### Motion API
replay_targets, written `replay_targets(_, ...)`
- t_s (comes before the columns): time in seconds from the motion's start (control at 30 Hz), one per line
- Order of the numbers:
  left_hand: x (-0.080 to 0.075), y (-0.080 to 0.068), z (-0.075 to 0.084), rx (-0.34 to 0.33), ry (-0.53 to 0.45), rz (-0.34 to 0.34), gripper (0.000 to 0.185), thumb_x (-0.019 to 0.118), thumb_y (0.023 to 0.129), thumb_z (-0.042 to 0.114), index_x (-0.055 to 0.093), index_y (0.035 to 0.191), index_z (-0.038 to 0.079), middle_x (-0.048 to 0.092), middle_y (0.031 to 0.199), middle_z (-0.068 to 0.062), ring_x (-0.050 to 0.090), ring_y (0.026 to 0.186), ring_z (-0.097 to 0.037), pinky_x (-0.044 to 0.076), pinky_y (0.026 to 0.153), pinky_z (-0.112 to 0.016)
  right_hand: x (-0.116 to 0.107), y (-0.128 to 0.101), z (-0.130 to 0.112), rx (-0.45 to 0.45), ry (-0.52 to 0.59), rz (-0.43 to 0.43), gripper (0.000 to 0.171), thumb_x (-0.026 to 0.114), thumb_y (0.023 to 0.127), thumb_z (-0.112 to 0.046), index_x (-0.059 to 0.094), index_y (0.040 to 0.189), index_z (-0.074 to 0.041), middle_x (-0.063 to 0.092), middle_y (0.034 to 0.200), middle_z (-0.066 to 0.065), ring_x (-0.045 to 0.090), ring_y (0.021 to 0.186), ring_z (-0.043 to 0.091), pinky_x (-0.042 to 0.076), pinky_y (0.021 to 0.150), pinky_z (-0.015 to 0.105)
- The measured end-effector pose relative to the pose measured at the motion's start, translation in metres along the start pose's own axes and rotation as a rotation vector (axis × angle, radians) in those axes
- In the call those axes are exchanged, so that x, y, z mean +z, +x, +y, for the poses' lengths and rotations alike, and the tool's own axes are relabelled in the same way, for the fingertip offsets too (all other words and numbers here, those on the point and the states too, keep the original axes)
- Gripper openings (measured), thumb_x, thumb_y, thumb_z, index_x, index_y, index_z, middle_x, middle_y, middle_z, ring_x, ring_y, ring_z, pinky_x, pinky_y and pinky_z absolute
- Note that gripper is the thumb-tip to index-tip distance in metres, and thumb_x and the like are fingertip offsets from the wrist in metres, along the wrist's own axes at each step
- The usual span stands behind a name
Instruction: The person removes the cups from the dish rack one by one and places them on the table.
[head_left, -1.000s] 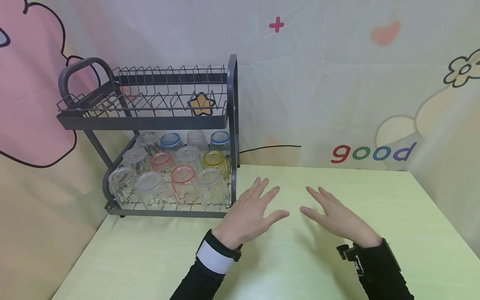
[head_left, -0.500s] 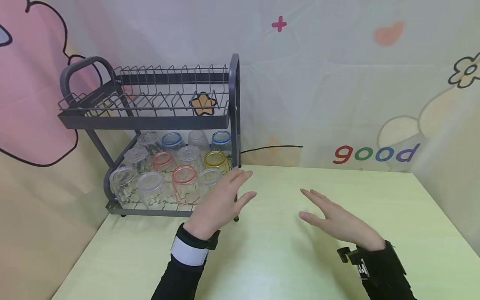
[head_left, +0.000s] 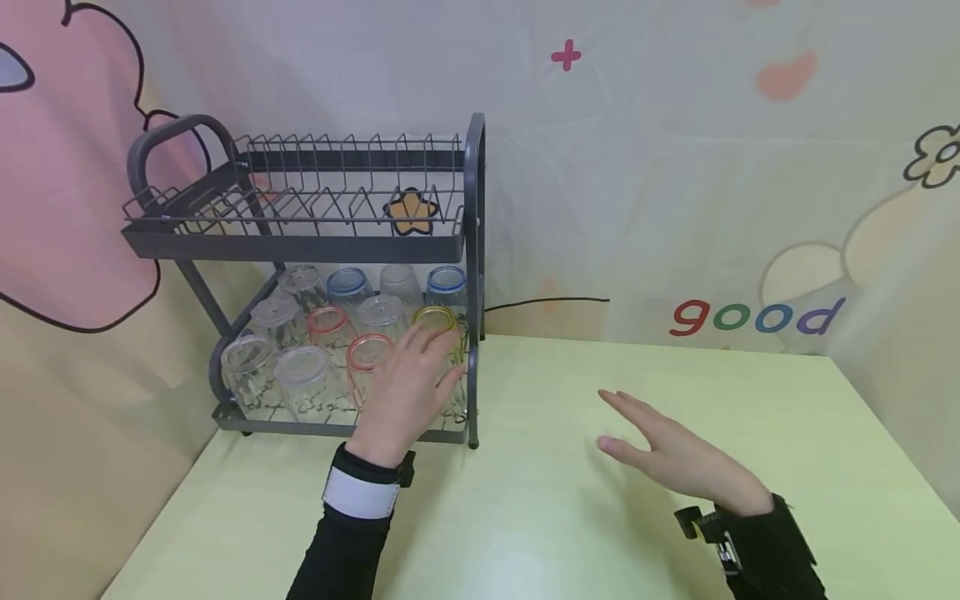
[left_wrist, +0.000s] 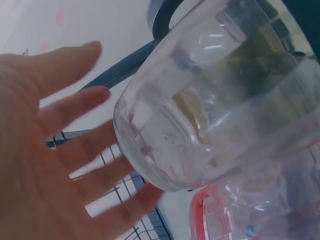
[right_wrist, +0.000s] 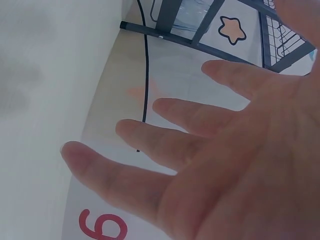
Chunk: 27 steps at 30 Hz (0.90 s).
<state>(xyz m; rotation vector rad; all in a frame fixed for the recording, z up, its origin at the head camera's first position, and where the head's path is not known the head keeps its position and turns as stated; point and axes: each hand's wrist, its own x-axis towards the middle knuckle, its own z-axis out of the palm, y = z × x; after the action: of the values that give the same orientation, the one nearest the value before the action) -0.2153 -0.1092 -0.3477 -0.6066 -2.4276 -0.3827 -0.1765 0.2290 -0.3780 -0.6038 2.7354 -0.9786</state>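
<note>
My left hand (head_left: pixel 408 387) reaches over the front right corner of the rack's lower shelf, its fingers spread. In the left wrist view a clear drinking glass (left_wrist: pixel 210 100), upside down, stands right at those fingertips, with thumb and fingers apart around its base end. A red-rimmed glass (head_left: pixel 367 354) is just left of the hand, and a yellow-rimmed glass (head_left: pixel 435 317) is behind it, partly covered by the fingers. The right hand (head_left: pixel 678 450) hovers over the table at the right, fingers straight and apart, holding nothing.
The dark two-tier dish rack (head_left: pixel 300 247) stands at the back left of the pale green table (head_left: pixel 555 500). Several other upturned glasses fill its lower shelf, including blue-rimmed glass (head_left: pixel 348 287). A printed curtain (head_left: pixel 637 167) hangs behind.
My left hand has moved left and into the rack's lower shelf, from above the table to the front right glass. The right hand has stayed nearly in place.
</note>
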Motion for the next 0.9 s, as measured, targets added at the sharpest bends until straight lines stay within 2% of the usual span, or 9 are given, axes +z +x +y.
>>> replay_targets(0.13,0.0022,-0.0022,-0.001,-0.072,0.05,0.02,0.033,0.076,0.087,0.022,0.07,0.114,0.005,0.066,0.115,-0.016,0.057,0.112,-0.036,0.05,0.087,-0.054,0.0005,0.0001,0.0007,0.004,-0.005,0.005,0.076,0.052,0.096,-0.056,0.029,0.155,-0.015,0.025,0.158,0.016,0.019,0.143,0.042,0.024,0.109,0.064)
replay_targets(0.27,0.0019,-0.0037,-0.0016,-0.154,0.064,0.026,0.033,0.076,0.087,0.025,0.07,0.112,0.004,0.067,0.111,-0.018,0.06,0.103,-0.037,0.054,0.079,-0.051,0.001,0.0002,0.001,0.007,-0.002,0.004,0.076,0.053,0.096,-0.056,0.029,0.154,-0.014,0.024,0.158,0.017,0.02,0.143,0.043,0.024,0.108,0.064)
replay_targets(0.43,0.0016,-0.0049,-0.0024,-0.23,0.026,-0.039,0.041,0.075,0.088,0.03,0.068,0.118,0.002,0.064,0.117,-0.022,0.059,0.104,-0.041,0.057,0.07,-0.051,0.0019,0.0008,0.0021,0.007,-0.008,0.005,0.076,0.052,0.095,-0.057,0.029,0.154,-0.014,0.024,0.157,0.018,0.02,0.143,0.043,0.025,0.108,0.064)
replay_targets(0.53,0.0011,-0.0054,-0.0022,-0.266,-0.022,-0.098,0.046,0.075,0.088,0.031,0.065,0.124,0.004,0.059,0.125,-0.024,0.055,0.113,-0.043,0.056,0.073,-0.056,0.0023,0.0014,0.003,0.005,-0.014,0.006,0.077,0.052,0.095,-0.057,0.03,0.154,-0.013,0.025,0.157,0.018,0.021,0.142,0.043,0.025,0.108,0.065)
replay_targets(0.73,0.0025,-0.0057,-0.0036,-0.278,-0.065,-0.197,0.055,0.074,0.088,0.032,0.058,0.134,0.009,0.049,0.138,-0.024,0.046,0.126,-0.045,0.051,0.078,-0.065,0.0025,0.0026,0.0045,-0.001,-0.022,0.01,0.077,0.053,0.095,-0.057,0.031,0.154,-0.013,0.026,0.157,0.019,0.022,0.142,0.043,0.025,0.108,0.065)
replay_targets(0.9,0.0041,-0.0052,-0.006,-0.27,-0.104,-0.186,0.056,0.076,0.087,0.031,0.059,0.135,0.009,0.05,0.136,-0.024,0.047,0.123,-0.043,0.053,0.078,-0.061,0.0012,0.0022,0.0049,-0.02,-0.023,0.011,0.077,0.054,0.095,-0.056,0.03,0.154,-0.015,0.027,0.157,0.016,0.023,0.142,0.042,0.026,0.108,0.064)
